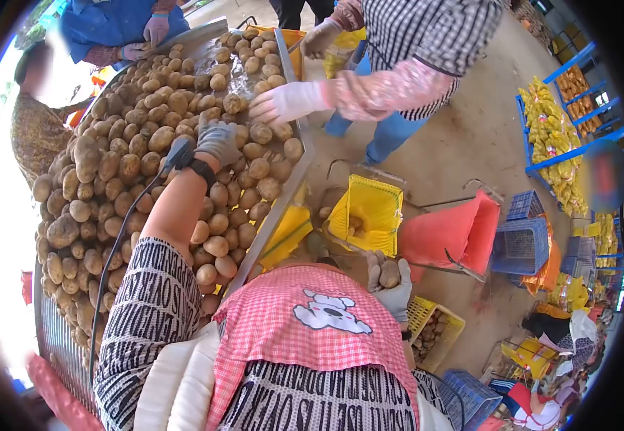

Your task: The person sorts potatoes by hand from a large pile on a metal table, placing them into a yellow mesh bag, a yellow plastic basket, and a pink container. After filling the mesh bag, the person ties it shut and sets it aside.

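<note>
My left hand (pixel 219 141), in a grey glove with a black strap at the wrist, rests among the potatoes (pixel 161 138) heaped on a metal-edged sorting table (pixel 283 205). Its fingers look stretched out over the potatoes, and I see none lifted in them. Down at my right side, my right hand (pixel 392 296), also gloved, is closed around a single potato (pixel 389 274). Just beyond that hand stands an open yellow mesh bag (pixel 369 208) with a few potatoes inside. A yellow crate (pixel 438 327) of small potatoes sits below it.
Across the table edge, a co-worker's white-gloved hand (pixel 290 102) reaches over the potatoes. Another person in blue (pixel 111 29) stands at the far end. A red bag (pixel 445 230) on a frame and blue crates (pixel 520 244) are at right, near a rack of filled yellow bags (pixel 552 136).
</note>
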